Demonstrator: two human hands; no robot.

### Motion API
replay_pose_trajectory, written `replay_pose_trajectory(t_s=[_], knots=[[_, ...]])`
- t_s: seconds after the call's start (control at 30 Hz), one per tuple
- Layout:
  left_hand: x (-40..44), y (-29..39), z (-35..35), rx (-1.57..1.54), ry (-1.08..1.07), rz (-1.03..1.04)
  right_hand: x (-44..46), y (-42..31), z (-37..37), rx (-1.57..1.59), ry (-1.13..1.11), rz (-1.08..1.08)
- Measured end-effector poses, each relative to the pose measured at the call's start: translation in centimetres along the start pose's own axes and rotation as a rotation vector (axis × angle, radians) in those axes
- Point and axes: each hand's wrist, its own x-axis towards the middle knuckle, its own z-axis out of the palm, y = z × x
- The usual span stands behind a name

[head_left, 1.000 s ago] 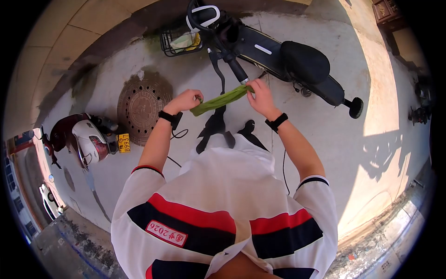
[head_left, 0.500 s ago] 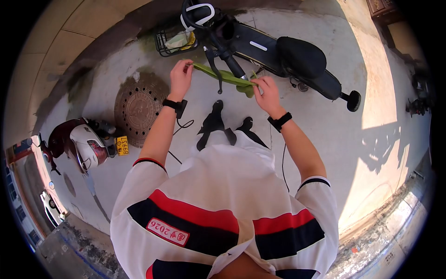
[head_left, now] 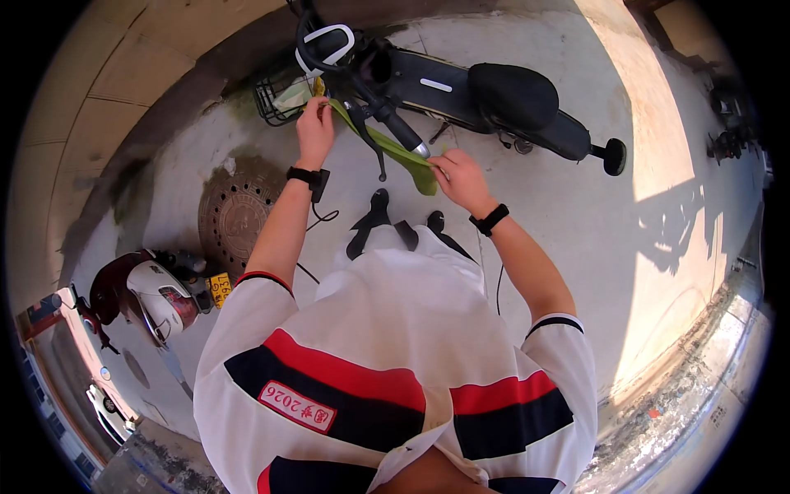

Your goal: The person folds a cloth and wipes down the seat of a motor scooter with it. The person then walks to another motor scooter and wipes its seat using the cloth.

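Stretched between my hands is a long green cloth (head_left: 403, 156), running slantwise across the scooter's handlebar grip and brake lever (head_left: 374, 146). My left hand (head_left: 314, 133) pinches its upper end, close to the scooter's front basket. The fingers of my right hand (head_left: 462, 179) are closed on its lower end, just beyond the tip of the grip, and a loose corner hangs down there. The black electric scooter (head_left: 420, 76) stands in front of me. Whether the cloth touches the grip I cannot tell.
A wire basket (head_left: 267, 100) with pale and yellow items hangs at the scooter's front. On the left are a round manhole cover (head_left: 239, 216) and a maroon and white scooter (head_left: 156, 292). A dark cable (head_left: 306, 272) lies by my feet.
Both hands have shifted with the cloth: the left slightly left and up, the right left and down. The cloth now slopes more steeply. The view has also shifted a little.
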Motion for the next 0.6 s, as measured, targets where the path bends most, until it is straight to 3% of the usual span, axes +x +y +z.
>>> replay_pose_trajectory(t_s=[0.1,0.23,0.6], knots=[[1.5,1.0,0.0,-0.059,-0.047,-0.010,0.8,-0.3,0.9,0.007,0.012,0.092],[2.0,1.0,1.4,-0.199,-0.306,0.024,1.8,0.6,2.4,0.056,0.112,0.253],[0.3,1.8,1.9,-0.127,-0.343,0.078,2.8,2.1,2.3,0.043,0.216,0.326]])
